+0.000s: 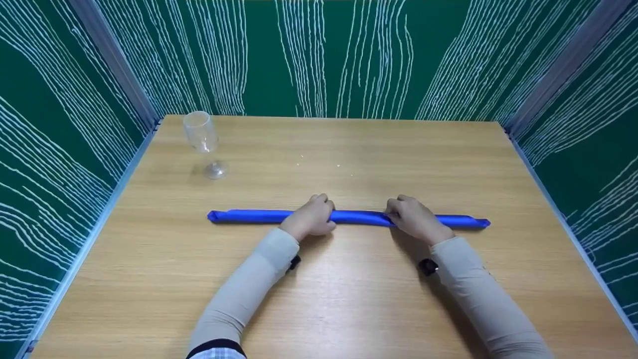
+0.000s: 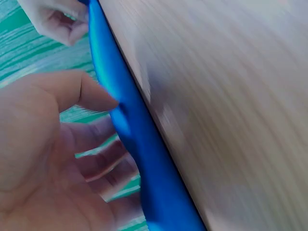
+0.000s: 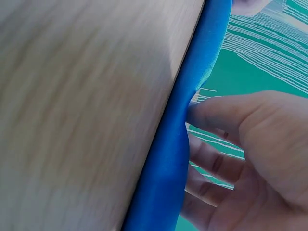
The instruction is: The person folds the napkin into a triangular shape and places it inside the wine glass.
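A long, narrow roll of shiny blue cloth [image 1: 360,218] lies crosswise on the table, its ends twisted to small points. My left hand [image 1: 311,217] holds it left of its middle. In the left wrist view the thumb presses the near side of the cloth [image 2: 159,173], while the fingers reach behind it. To the right, my right hand [image 1: 413,217] pinches the same roll. The right wrist view has the right thumb [image 3: 211,113] denting the cloth's edge, with the other fingers curled at its far side.
A clear stemmed glass [image 1: 215,170] stands upright at the table's back left. Several tiny white specks [image 1: 338,165] dot the wooden table [image 1: 359,299] beyond the cloth. Green panels with white streaks [image 1: 259,60] enclose the back and both sides.
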Tool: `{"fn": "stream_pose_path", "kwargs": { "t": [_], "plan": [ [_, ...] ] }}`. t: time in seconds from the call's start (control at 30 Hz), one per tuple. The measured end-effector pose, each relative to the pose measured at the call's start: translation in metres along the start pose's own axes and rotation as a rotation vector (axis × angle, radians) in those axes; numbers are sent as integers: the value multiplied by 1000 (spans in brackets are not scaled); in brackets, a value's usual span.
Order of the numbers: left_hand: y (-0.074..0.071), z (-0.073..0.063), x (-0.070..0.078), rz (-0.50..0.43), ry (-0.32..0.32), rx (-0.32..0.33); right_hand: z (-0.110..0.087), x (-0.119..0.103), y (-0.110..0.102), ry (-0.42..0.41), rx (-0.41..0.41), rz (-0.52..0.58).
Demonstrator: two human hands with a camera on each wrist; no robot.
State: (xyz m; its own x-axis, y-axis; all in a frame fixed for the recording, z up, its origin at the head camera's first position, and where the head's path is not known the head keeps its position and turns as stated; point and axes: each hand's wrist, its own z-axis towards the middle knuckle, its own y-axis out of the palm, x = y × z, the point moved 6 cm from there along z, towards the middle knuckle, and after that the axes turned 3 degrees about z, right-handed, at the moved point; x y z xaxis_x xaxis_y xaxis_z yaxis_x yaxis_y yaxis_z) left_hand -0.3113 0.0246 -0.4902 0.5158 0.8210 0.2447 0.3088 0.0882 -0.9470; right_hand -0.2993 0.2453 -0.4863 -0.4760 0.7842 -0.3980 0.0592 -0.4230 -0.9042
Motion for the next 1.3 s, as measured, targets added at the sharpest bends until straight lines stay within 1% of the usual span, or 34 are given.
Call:
{"fn": "stream_pose_path", "kwargs": {
  "t": [0.17, 0.3, 0.43, 0.53, 0.63, 0.7, 0.77, 0.9, 1.07, 1.17, 1.3],
  "plan": [
    [2, 7, 11, 12, -45, -22, 0, -2, 0, -21, 4, -9],
    [5, 10, 15, 29, -75, -22, 0, -1, 2, -10, -9, -15],
    [7, 10, 13, 19, -60, -9, -1, -1, 3, 33, -31, -24],
    [7, 9, 12, 9, -42, 1, -2, -1, 5, 85, -53, -33],
    [8, 8, 12, 7, -39, 11, -1, -2, 9, 139, -85, -24],
    [8, 7, 12, 14, -36, 20, 0, -4, 12, 150, -107, -10],
    [7, 8, 12, 25, -32, 24, 2, -8, 14, 143, -128, -3],
    [8, 9, 11, 39, -29, 24, 7, -19, 19, 95, -154, -28],
    [8, 8, 11, 33, -23, 34, 16, -31, 24, 47, -147, -38],
    [7, 6, 12, 34, -11, 49, 21, -35, 26, 37, -133, -31],
    [6, 5, 12, 30, -6, 65, 27, -39, 30, 60, -130, -27]
  ]
}}
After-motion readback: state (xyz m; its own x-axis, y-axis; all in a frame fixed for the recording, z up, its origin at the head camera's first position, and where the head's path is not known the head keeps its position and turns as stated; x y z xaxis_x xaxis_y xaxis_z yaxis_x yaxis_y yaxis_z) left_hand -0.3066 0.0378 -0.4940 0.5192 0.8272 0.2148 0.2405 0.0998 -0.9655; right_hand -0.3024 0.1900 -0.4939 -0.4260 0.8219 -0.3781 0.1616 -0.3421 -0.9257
